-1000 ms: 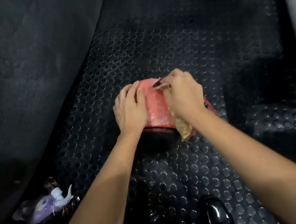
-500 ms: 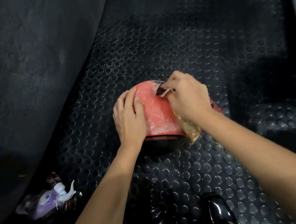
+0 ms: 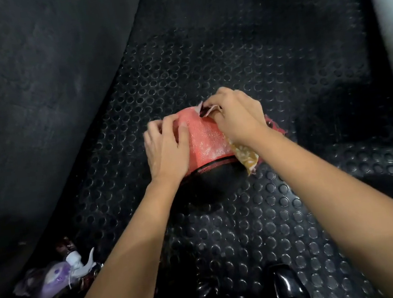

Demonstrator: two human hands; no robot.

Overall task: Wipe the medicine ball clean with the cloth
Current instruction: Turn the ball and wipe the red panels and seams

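Two hands on the medicine ball resting on the studded floor mat: left hand spread flat against its left side to steady, right hand bunched around the cloth at upper right. Best wiped with firm, overlapping strokes, turning gradually. Open mat beyond and right; dark wall close on left.

The medicine ball is speckled coral-red above a black band, black below. Beside it, the cloth shows mustard with pale florets and a red edge. Under the ball, the mat is black, round-studded.
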